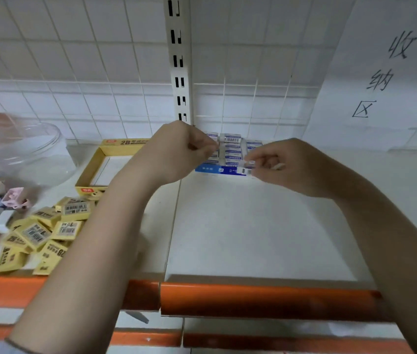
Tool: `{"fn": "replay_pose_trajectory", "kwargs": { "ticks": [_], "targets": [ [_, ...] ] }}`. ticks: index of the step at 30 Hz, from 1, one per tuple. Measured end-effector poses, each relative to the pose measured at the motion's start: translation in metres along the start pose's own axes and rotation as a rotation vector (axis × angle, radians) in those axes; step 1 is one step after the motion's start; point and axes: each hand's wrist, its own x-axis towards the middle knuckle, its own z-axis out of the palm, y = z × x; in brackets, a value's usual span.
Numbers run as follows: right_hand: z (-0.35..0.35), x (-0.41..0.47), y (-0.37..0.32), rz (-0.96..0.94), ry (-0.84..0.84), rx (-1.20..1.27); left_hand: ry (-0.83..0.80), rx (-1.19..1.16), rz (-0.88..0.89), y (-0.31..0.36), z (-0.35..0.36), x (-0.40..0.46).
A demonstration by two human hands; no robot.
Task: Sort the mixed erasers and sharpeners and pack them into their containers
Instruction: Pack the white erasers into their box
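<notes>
In the head view, a white shelf [253,226] with an orange front rail [266,297] is seen from above, backed by a white wire grid panel [74,72] and a slotted upright post [178,60]. Both bare hands are raised over the back of the shelf. The left hand [176,152] is held with its fingers [203,145] curled and pinched at the left edge of the blue eraser box [217,169]; what is pinched cannot be made out, as the thing is hidden by the fingertips. The right hand [286,164] is held just right of that box, and a small white eraser [245,170] with a barcode sleeve is pinched between its thumb and curled fingers, at the front right corner of the box. Inside the blue box, white erasers [233,146] are packed in rows, their labels facing up.

To the left of the left forearm, an open yellow 2B box [95,164] lies on the shelf. In front of it, a loose heap of yellow erasers [41,233] is spread near the shelf edge. Further left, pastel sharpeners [13,198] in pink, blue and white are piled, partly blurred. Behind them a clear plastic jar [28,154] lies on its side. A white paper sign [381,72] with handwritten characters is fixed at the upper right.
</notes>
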Motion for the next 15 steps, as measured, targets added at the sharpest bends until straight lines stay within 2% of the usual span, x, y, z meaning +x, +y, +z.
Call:
{"fn": "replay_pose_trajectory", "kwargs": {
  "ticks": [5,8,15],
  "targets": [
    [-0.006,0.047,0.037,0.127,0.225,-0.138,0.024,0.002,-0.067,-0.012,0.02,-0.032],
    [-0.003,0.062,0.049,0.125,0.304,-0.212,0.08,0.078,-0.084,-0.017,0.032,-0.05],
    [0.004,0.073,0.059,0.143,0.26,-0.273,0.08,0.123,-0.044,-0.025,0.044,-0.062]
  ]
}}
